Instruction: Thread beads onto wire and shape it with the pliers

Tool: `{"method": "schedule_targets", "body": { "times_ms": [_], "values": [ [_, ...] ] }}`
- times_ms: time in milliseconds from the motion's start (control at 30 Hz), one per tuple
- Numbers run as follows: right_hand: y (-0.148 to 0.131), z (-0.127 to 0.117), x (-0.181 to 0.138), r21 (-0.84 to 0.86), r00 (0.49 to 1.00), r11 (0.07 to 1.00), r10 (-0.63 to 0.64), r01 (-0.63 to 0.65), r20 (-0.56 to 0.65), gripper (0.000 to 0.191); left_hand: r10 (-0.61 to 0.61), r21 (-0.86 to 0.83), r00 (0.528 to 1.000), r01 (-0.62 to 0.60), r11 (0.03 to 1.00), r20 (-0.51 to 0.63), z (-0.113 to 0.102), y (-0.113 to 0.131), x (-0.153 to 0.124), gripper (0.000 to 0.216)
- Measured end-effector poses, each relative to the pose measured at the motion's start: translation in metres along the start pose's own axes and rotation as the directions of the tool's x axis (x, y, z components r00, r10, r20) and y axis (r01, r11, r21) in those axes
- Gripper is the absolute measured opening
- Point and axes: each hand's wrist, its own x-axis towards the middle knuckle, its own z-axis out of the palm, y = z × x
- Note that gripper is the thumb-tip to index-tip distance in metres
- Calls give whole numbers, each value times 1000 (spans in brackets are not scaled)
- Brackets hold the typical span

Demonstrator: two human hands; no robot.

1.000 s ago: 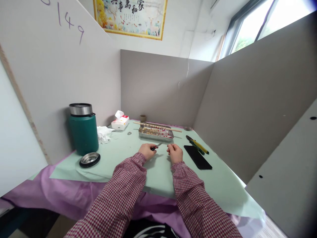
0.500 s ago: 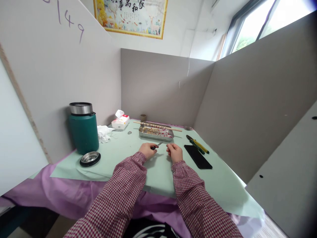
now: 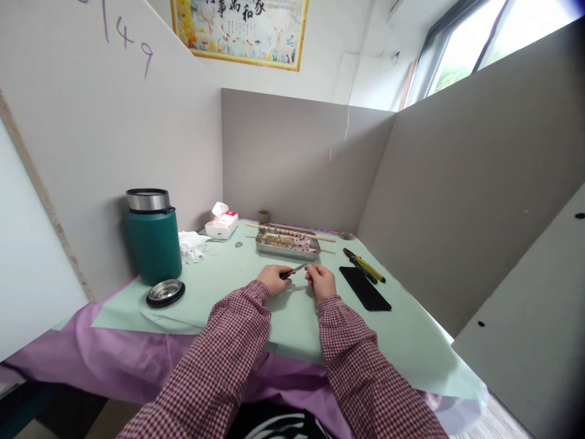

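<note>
My left hand is closed round the dark handle of a small metal-tipped tool, whose tip points right toward my right hand. The right hand's fingers are pinched together close to that tip; what they hold is too small to make out. Both hands rest on the pale green mat, just in front of a metal tray filled with small red and pale beads. A wooden stick threaded with beads lies across the tray's far side.
A green flask stands at the left with its lid on the mat. Crumpled tissue and a tissue pack lie behind. A black phone and pliers lie to the right. Grey partitions enclose the desk.
My right hand has moved slightly left, closer to the tool's tip. The left hand has tilted the tool a little toward it.
</note>
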Motion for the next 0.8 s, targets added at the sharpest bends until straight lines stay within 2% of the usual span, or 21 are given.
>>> {"method": "schedule_targets", "body": {
  "times_ms": [200,367,433,567,667,800],
  "values": [
    [-7,2,-6,25,996,998,46,-49,81,26,-43,-93,999,44,995,13,-2,4,-1,30],
    [-8,1,-5,112,985,988,91,-108,149,27,-114,-255,989,135,957,98,-5,7,-1,33],
    [-8,1,-5,114,988,989,76,-92,138,27,-113,-289,990,134,948,90,-5,5,0,34],
    [-8,1,-6,67,995,997,35,-41,96,26,-133,-286,991,128,950,3,-4,3,2,31],
    [-8,1,-6,38,996,998,40,-43,85,26,-179,-311,983,183,933,40,-5,4,1,31],
    [-7,0,-4,50,994,996,68,-72,83,25,-227,-428,971,238,872,78,-9,8,1,33]
  ]
}}
